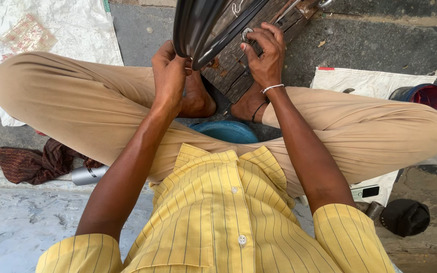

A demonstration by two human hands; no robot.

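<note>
While I sit cross-legged on the ground, my left hand (169, 76) is closed around the lower edge of a glossy black curved piece (198, 28) — it looks like a shoe or some polished leather shape, though I cannot tell which — with the fingers wrapped over its rim. That black piece rests tilted on a worn wooden board (251, 48) that lies just past my bare feet. My right hand (265, 53) is on the board beside the black piece, thumb and fingertips pinched on a small metal ring (247, 33) — a narrow, tight hold. A thin white band (272, 88) sits on that wrist.

Between my knees, near my feet, lies a blue round lid (226, 131). To my left a dark red cloth (36, 163) is bunched on the ground, with a silver can (88, 175) touching its edge. To my right a white sack (370, 83) is spread flat, and a dark tub with a red inside (423, 95) stands on its far corner. A black cap (405, 217) lies near my right elbow.
</note>
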